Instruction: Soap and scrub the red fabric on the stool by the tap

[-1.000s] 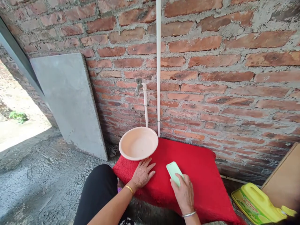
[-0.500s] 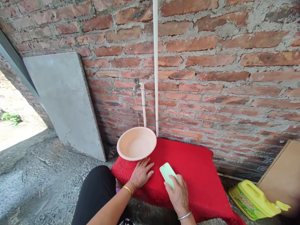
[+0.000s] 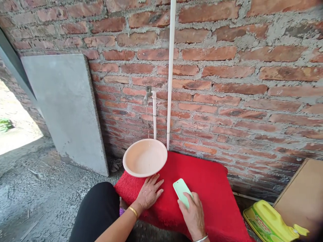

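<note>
A red cloth (image 3: 202,171) with a fleecy edge is spread over a low surface by the wall. My right hand (image 3: 193,213) grips a pale green scrubbing brush (image 3: 180,189) against it; the brush's underside is hidden. Flat on the cloth, with fingers spread, lies my left hand (image 3: 148,195). Its fingertips reach the near rim of a pale pink basin (image 3: 145,159), which stands at the cloth's back left corner. A thin stream of water falls into the basin from a metal tap (image 3: 147,95).
White pipes (image 3: 170,77) run up the brick wall (image 3: 224,80). Leaning on it at left is a grey slab (image 3: 68,114). At right, a yellow jug (image 3: 270,222) lies beside a brown board (image 3: 300,195). Wet concrete floor (image 3: 27,188) extends on the left.
The view has shifted slightly. Both hands stay in nearly the same places, the left flat on the cloth and the right on the brush. Water still runs.
</note>
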The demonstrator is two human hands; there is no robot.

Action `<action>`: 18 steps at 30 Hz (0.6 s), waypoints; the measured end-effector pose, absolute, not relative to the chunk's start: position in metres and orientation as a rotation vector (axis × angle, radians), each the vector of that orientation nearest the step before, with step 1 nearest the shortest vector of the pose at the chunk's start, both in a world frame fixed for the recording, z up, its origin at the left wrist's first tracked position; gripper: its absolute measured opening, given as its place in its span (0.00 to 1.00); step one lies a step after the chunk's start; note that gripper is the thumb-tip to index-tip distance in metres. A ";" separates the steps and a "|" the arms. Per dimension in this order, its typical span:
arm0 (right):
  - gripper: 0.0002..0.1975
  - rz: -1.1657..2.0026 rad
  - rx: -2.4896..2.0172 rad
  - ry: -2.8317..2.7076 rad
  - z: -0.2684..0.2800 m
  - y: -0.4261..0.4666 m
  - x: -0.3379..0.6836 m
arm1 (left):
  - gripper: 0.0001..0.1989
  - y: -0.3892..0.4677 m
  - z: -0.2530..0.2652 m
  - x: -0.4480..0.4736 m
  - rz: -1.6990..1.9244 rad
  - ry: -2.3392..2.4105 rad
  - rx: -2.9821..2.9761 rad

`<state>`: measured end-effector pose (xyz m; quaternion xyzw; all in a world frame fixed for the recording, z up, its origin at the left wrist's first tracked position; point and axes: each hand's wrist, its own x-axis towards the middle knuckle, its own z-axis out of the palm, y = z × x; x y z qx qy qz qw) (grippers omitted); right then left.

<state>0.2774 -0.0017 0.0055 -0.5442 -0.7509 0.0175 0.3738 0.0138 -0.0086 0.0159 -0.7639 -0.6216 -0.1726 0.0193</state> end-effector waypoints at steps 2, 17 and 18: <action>0.25 0.023 -1.411 -1.917 0.004 0.001 0.285 | 0.23 -0.009 0.015 0.014 -0.538 -1.933 -2.373; 0.20 0.191 -1.403 -1.930 0.027 0.033 0.220 | 0.23 -0.011 0.014 0.016 -0.605 -1.962 -2.423; 0.18 0.182 -1.384 -1.971 0.029 0.035 0.209 | 0.23 -0.011 0.013 0.016 -0.613 -1.958 -2.421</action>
